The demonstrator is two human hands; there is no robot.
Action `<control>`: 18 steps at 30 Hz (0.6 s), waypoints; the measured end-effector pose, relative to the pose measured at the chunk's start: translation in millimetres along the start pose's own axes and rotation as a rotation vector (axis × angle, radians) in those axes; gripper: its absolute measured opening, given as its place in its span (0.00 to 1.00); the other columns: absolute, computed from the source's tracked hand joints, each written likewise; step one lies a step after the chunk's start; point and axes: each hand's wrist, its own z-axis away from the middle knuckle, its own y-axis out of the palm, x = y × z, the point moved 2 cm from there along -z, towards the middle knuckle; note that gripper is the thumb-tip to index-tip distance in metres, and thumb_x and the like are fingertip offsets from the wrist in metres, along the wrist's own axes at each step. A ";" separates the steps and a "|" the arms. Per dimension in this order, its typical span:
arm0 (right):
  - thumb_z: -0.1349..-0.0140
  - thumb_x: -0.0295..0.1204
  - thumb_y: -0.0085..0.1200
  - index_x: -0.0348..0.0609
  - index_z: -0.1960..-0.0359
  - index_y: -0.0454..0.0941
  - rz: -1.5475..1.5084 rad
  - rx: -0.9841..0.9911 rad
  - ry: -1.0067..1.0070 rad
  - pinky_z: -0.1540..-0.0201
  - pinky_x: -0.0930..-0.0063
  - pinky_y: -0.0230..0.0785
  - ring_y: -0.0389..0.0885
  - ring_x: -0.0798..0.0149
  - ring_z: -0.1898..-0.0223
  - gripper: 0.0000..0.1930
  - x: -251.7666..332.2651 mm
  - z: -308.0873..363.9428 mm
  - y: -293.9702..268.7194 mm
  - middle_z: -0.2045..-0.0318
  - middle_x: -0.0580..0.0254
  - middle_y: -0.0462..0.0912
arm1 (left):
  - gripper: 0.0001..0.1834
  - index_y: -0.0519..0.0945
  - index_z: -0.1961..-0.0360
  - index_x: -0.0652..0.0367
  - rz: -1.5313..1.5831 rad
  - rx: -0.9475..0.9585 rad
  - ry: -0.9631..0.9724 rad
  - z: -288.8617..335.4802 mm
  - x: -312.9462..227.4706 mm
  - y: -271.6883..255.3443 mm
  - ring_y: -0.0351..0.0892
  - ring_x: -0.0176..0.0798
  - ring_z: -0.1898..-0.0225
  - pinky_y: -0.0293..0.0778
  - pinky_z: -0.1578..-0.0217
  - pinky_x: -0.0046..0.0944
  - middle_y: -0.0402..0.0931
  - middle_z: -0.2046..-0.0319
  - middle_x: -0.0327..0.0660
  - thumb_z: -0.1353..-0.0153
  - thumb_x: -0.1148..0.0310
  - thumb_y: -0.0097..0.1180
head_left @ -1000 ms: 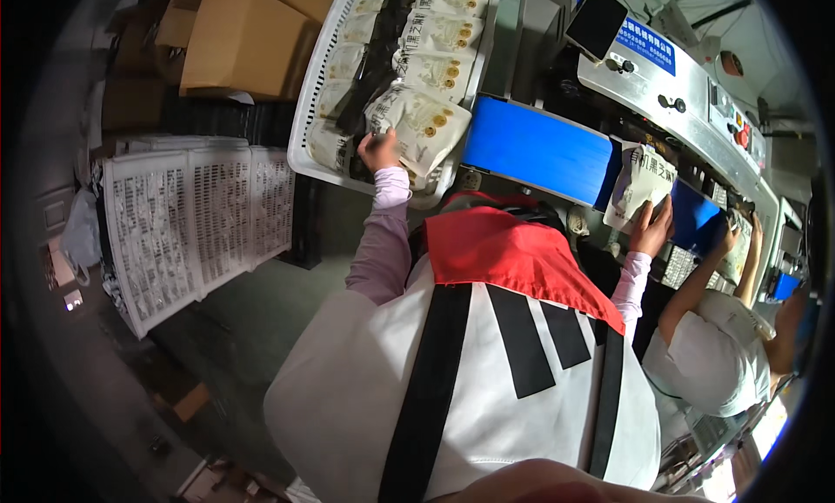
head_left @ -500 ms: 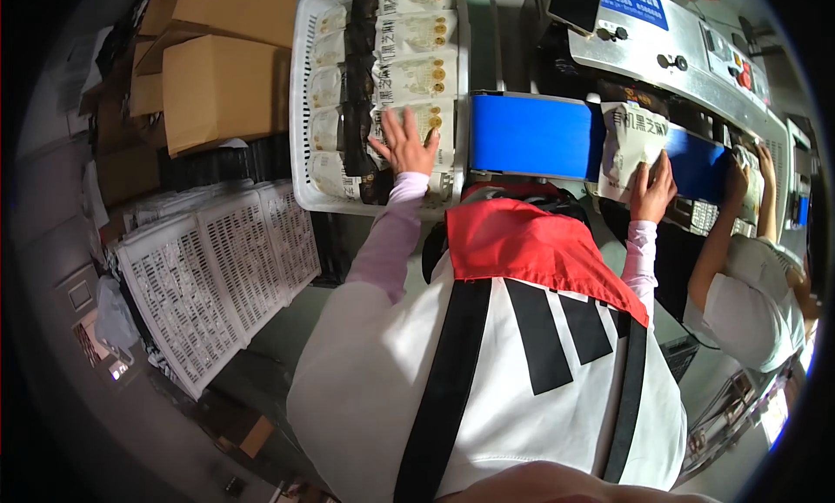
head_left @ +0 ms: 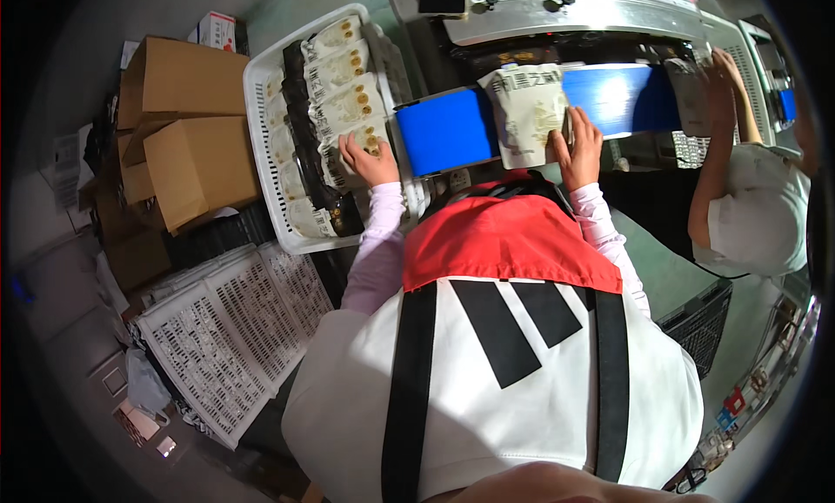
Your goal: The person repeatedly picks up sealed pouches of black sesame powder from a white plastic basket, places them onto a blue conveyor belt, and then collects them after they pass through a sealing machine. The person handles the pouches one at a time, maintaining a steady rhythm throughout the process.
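On the blue conveyor belt (head_left: 448, 133) lies a pale pouch (head_left: 526, 112) with dark print. My right hand (head_left: 580, 151) is at its lower right edge, thumb on the corner and fingers apart, not closed round it. To the left, a white crate (head_left: 261, 168) holds rows of similar pouches (head_left: 348, 103) with a dark band between the rows. My left hand (head_left: 372, 161) rests on a pouch at the crate's right side, its fingers spread and slightly bent, gripping nothing that I can see.
A metal machine (head_left: 574, 12) with knobs stands behind the belt. On the right, a co-worker's hands (head_left: 724, 90) are at another pouch (head_left: 690, 97) on the belt. Cardboard boxes (head_left: 187, 90) and slatted white crates (head_left: 235, 342) stand to my left.
The whole view has shifted. The pouch beside my right hand is farther left along the belt, and that hand has come with it. My left hand's fingers are more bent.
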 end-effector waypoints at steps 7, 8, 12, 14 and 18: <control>0.44 0.30 0.58 0.45 0.43 0.70 0.083 -0.132 -0.065 0.42 0.58 0.60 0.68 0.48 0.45 0.25 -49.7 -16.6 -66.3 0.43 0.55 0.72 | 0.42 0.62 0.42 0.65 0.227 0.301 0.115 53.6 -177.1 47.6 0.56 0.64 0.37 0.55 0.37 0.53 0.58 0.40 0.61 0.54 0.62 0.70; 0.46 0.28 0.58 0.45 0.44 0.71 0.119 -0.178 -0.088 0.43 0.58 0.61 0.68 0.49 0.45 0.25 -65.4 -21.0 -78.2 0.44 0.56 0.73 | 0.48 0.60 0.40 0.64 0.146 0.375 0.105 61.1 -193.1 50.9 0.52 0.65 0.35 0.54 0.37 0.54 0.53 0.37 0.62 0.58 0.56 0.72; 0.49 0.30 0.60 0.49 0.43 0.71 0.329 -0.270 -0.089 0.43 0.57 0.61 0.69 0.49 0.45 0.27 -126.0 -53.0 -136.1 0.43 0.56 0.73 | 0.59 0.54 0.34 0.59 -0.136 0.579 0.056 66.2 -246.7 46.6 0.43 0.71 0.33 0.50 0.40 0.71 0.39 0.31 0.57 0.63 0.47 0.74; 0.49 0.32 0.60 0.51 0.42 0.71 0.453 -0.318 -0.077 0.43 0.56 0.62 0.68 0.48 0.45 0.28 -166.1 -71.6 -155.6 0.42 0.57 0.72 | 0.61 0.52 0.33 0.57 -0.221 0.635 0.006 67.1 -253.6 51.7 0.40 0.72 0.32 0.48 0.41 0.74 0.37 0.30 0.55 0.64 0.45 0.74; 0.47 0.42 0.60 0.56 0.39 0.68 0.572 -0.304 0.000 0.43 0.54 0.63 0.69 0.47 0.45 0.31 -216.0 -102.6 -170.7 0.40 0.60 0.70 | 0.66 0.47 0.30 0.51 -0.297 0.616 -0.103 67.9 -251.7 48.7 0.33 0.69 0.30 0.43 0.40 0.76 0.35 0.29 0.51 0.67 0.46 0.75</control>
